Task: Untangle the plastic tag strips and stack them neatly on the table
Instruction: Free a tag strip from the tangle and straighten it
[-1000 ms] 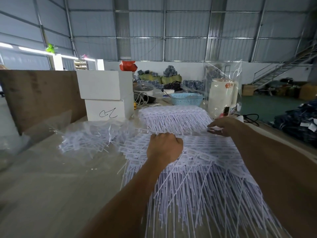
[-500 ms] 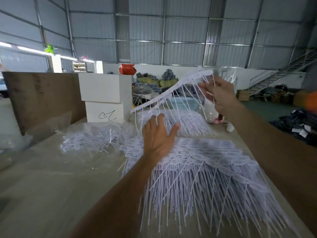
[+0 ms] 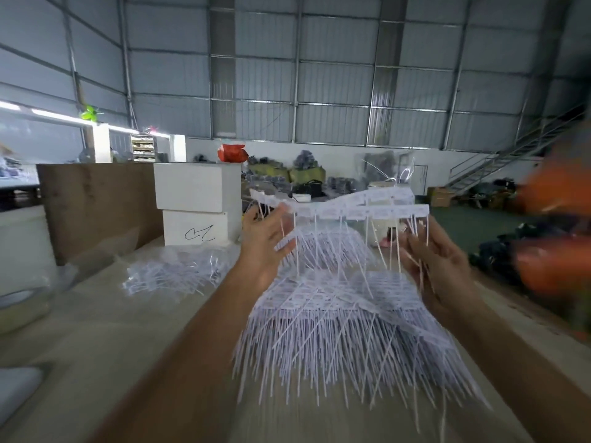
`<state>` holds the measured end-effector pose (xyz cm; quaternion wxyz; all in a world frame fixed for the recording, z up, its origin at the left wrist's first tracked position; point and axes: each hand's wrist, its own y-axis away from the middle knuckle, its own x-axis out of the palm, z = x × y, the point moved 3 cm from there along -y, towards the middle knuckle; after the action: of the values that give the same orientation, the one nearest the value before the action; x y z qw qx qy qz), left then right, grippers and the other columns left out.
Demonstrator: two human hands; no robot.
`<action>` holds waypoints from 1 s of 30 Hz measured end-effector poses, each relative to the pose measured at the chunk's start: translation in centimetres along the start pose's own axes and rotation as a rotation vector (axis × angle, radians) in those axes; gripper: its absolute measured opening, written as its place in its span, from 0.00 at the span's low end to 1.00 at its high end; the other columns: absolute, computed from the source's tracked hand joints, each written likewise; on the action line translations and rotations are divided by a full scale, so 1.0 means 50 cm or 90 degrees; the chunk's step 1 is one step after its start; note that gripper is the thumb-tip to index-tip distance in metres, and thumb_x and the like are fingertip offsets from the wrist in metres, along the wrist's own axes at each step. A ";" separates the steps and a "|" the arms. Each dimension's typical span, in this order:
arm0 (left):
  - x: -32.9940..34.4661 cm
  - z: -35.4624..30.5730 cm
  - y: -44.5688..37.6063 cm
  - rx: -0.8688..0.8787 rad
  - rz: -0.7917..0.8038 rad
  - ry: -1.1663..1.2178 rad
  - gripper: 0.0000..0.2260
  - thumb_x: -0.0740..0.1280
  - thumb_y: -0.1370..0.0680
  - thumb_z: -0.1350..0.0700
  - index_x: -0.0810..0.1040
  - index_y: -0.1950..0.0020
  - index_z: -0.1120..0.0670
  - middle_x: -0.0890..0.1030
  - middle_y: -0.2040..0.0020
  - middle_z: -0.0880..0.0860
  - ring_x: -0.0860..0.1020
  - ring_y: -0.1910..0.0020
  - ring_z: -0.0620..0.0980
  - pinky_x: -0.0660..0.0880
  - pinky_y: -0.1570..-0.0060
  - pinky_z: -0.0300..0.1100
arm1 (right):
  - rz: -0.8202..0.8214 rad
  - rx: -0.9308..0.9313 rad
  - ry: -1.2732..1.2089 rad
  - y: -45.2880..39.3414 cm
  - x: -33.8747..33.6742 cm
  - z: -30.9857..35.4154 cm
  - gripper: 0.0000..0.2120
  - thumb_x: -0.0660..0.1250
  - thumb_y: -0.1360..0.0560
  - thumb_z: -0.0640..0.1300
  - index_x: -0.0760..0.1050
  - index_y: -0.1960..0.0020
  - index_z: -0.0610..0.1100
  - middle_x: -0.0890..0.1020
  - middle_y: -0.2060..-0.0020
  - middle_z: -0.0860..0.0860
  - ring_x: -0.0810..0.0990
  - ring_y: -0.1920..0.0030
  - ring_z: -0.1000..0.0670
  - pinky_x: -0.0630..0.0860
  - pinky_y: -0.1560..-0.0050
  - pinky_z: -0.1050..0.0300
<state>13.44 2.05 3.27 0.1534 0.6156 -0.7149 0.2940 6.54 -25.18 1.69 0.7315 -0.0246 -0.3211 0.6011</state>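
- Two hands, raised above the table (image 3: 96,330), palms turned toward each other.
- Left hand (image 3: 265,244): fingers straight and spread, tips touching the left end of a lifted tag strip (image 3: 345,207); nothing gripped.
- Right hand (image 3: 438,266): fingers relaxed and slightly bent, among the thin tails hanging from the strip's right end; whether any tail is pinched cannot be told, the frame being blurred there.
- Lifted tag strip: white band of joined labels, spanning between the two hands at fingertip height, roughly level, thin tails hanging down. A second band shows just behind it, rising toward the right.
- Stacked tag strips (image 3: 345,318): large white pile on the table directly below and between the hands, label bands far, tails fanned toward the person.
- Further tag strips (image 3: 323,247): second pile beyond the first, behind the hands.
- Loose tangled strips (image 3: 172,273): in clear plastic wrap, on the table to the left of the left hand.
- White boxes (image 3: 195,206): two, stacked, beyond the left hand; the lower one bears a black scribble.
- Brown board (image 3: 96,206): upright, left of the boxes.
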 end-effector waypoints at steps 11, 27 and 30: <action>0.097 -0.158 0.152 0.437 0.060 -0.335 0.34 0.71 0.23 0.65 0.62 0.22 0.49 0.86 0.52 0.54 0.85 0.58 0.52 0.79 0.69 0.40 | -0.095 -0.031 -0.248 0.110 -0.002 0.016 0.20 0.60 0.18 0.32 0.75 0.29 0.45 0.83 0.39 0.44 0.84 0.42 0.48 0.82 0.50 0.60; 0.099 -0.054 0.088 0.329 0.238 -0.813 0.28 0.63 0.24 0.32 0.68 0.26 0.40 0.72 0.28 0.47 0.71 0.33 0.47 0.66 0.37 0.45 | 0.038 -0.211 0.125 0.109 0.025 0.081 0.29 0.60 0.18 0.32 0.63 0.21 0.52 0.72 0.26 0.50 0.83 0.40 0.40 0.81 0.43 0.45; 0.131 -0.029 0.077 0.276 0.280 -0.808 0.19 0.62 0.23 0.35 0.80 0.45 0.48 0.84 0.48 0.50 0.82 0.52 0.52 0.77 0.54 0.43 | 0.039 -0.242 0.141 0.107 0.047 0.093 0.29 0.60 0.17 0.32 0.63 0.21 0.51 0.72 0.26 0.48 0.83 0.41 0.41 0.81 0.44 0.47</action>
<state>8.23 -1.97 7.33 -0.4825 0.5258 -0.6995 0.0382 -0.21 -23.22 4.15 0.7261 -0.2375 -0.3453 0.5451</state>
